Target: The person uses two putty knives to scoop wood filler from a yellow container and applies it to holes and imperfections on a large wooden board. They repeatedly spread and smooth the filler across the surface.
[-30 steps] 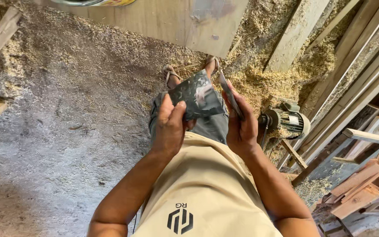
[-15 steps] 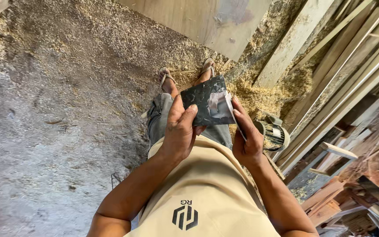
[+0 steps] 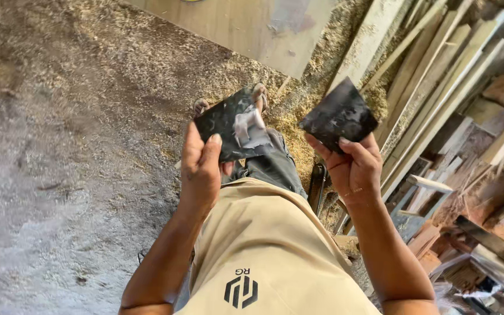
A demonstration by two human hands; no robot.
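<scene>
Where one dark sheet sat in both hands a moment ago: now two pieces, pulled apart.
Left hand (image 3: 200, 169): pinches larger dark piece (image 3: 234, 125), eleven o'clock.
Right hand (image 3: 354, 166): pinches smaller dark piece (image 3: 338, 115), one o'clock.
Meaning: sheet looks divided.

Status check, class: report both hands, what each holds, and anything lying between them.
Left hand shut on dark sheet with a pale patch. Right hand shut on second dark sheet. Sheets apart, untouching. Nothing between them; sawdust floor below.

Sawdust floor (image 3: 59, 146), stacked planks (image 3: 438, 76)
</scene>
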